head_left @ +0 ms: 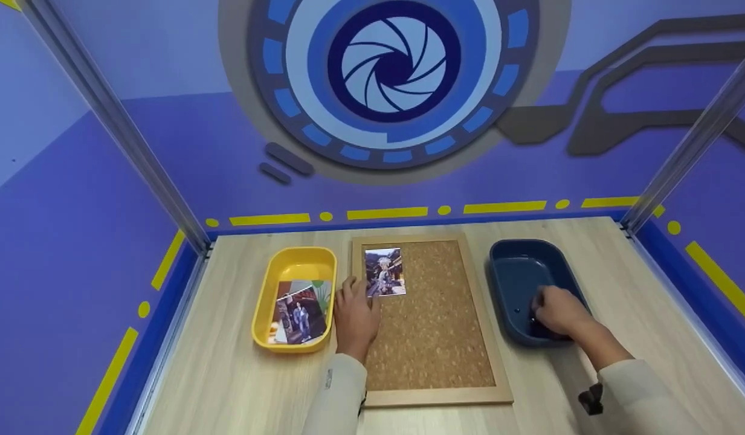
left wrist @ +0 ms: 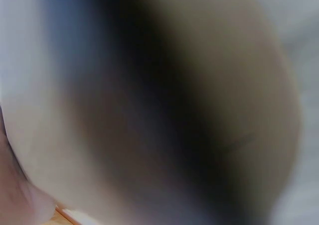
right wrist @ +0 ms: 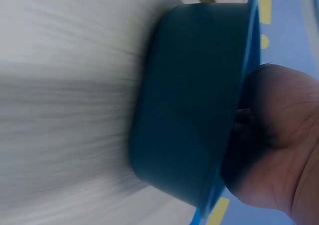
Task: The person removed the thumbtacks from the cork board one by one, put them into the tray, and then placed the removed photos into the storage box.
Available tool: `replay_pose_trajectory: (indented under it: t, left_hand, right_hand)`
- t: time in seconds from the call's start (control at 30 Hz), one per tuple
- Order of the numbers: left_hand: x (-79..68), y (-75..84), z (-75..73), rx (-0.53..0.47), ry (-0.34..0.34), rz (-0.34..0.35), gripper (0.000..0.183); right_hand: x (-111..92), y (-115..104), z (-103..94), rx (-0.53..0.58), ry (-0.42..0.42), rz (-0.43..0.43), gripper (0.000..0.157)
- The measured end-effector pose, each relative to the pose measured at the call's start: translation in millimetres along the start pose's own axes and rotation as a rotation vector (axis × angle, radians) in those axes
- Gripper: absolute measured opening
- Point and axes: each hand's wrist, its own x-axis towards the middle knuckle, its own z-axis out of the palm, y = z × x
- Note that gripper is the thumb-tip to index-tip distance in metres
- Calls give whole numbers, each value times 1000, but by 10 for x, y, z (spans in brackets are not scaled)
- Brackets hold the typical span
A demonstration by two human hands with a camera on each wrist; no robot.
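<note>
A framed cork board (head_left: 432, 338) lies on the table, with a photo (head_left: 384, 272) at its upper left. My left hand (head_left: 355, 317) rests over the board's left edge, its fingertips by the photo's lower left corner. My right hand (head_left: 559, 311) reaches down into the dark blue bin (head_left: 511, 254), fingers bent toward its floor. Near those fingers lies a small dark round piece (head_left: 517, 310), too small to identify. In the right wrist view the bin wall (right wrist: 189, 95) hides the fingertips of my right hand (right wrist: 279, 140). Sleeve and blur fill most of the left wrist view.
Left of the board stands a yellow bin (head_left: 293, 257) holding several photos (head_left: 303, 317). Purple panels with metal corner posts (head_left: 124, 133) enclose the wooden table (head_left: 221, 302) at the back and sides. A black device (head_left: 591, 400) sits at the right wrist.
</note>
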Motion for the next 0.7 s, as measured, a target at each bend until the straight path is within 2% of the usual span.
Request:
replay_pose_trajectory:
  t: [0.1, 0.27, 0.47, 0.6, 0.7]
  left_hand:
    - [-5, 5, -2, 0, 1, 2, 45]
    - [-21, 5, 1, 3, 2, 3, 45]
    - [-15, 16, -2, -6, 24, 36, 44]
    - [-14, 24, -17, 27, 11, 27, 46]
    - [-20, 23, -24, 40, 7, 14, 45]
  right_hand:
    - [11, -47, -59, 41, 66, -3, 13]
    - [18, -156, -164, 102, 224, -24, 18]
    - [-11, -404, -186, 185, 373, -76, 21]
    - [-3, -644, -74, 235, 407, -128, 18]
    - [21, -810, 37, 274, 388, -163, 14]
